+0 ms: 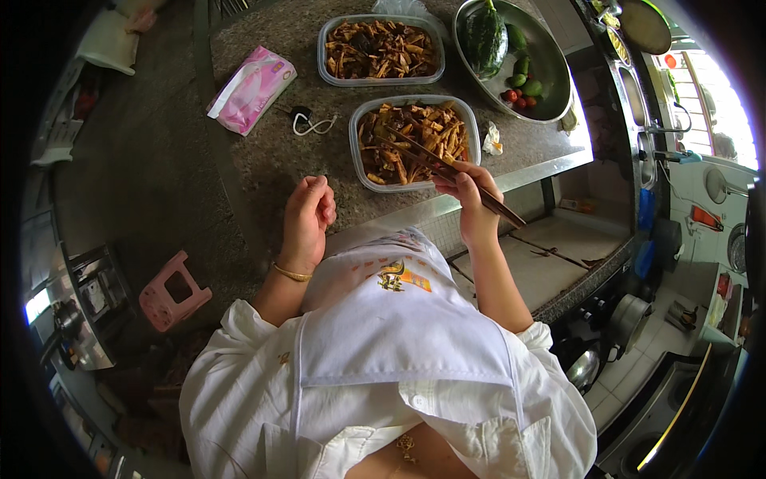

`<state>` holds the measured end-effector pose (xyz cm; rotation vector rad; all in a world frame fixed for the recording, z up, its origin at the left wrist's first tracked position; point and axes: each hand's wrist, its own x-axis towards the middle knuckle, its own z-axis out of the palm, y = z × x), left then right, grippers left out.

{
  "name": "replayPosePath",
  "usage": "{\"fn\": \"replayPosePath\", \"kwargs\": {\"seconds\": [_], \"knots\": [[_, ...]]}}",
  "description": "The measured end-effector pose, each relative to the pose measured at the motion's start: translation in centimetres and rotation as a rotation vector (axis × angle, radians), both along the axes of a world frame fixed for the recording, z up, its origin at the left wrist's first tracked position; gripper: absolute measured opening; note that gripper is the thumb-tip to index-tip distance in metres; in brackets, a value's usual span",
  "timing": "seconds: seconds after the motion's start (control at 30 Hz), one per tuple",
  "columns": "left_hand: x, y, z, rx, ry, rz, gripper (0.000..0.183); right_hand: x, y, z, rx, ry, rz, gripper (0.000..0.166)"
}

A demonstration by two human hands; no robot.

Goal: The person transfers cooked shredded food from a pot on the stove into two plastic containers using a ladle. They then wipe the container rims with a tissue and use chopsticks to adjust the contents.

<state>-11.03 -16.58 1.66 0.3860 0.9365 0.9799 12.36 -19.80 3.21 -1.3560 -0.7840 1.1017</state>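
My right hand [473,194] holds a pair of brown chopsticks [428,160] at the near right corner of a clear plastic container [354,146]. The chopstick tips reach into the brown, strip-like food [446,135] that fills it. Farther back stands a second clear plastic container [323,60] of similar food. My left hand [311,203] is loosely curled at the near edge of the stone counter, left of the nearer container, and no object shows in it.
A pink tissue pack [254,90] and a key with a white loop [301,114] lie left. A steel bowl [556,90] of green vegetables and small red fruits stands back right, near a crumpled tissue [492,141]. A pink plastic stool [170,311] is on the floor at left.
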Motion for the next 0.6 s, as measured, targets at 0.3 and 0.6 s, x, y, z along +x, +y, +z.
{"fn": "replayPosePath", "kwargs": {"seconds": [0.3,0.6], "knots": [[0.4,2.4,0.1,0.028,0.008,0.048,0.016,-0.4,1.3,-0.6,-0.077,-0.236,0.185,0.016],[1.2,3.3,-0.6,0.009,0.003,0.131,0.015,2.6,0.3,1.3,-0.035,0.131,0.123,0.026]]}}
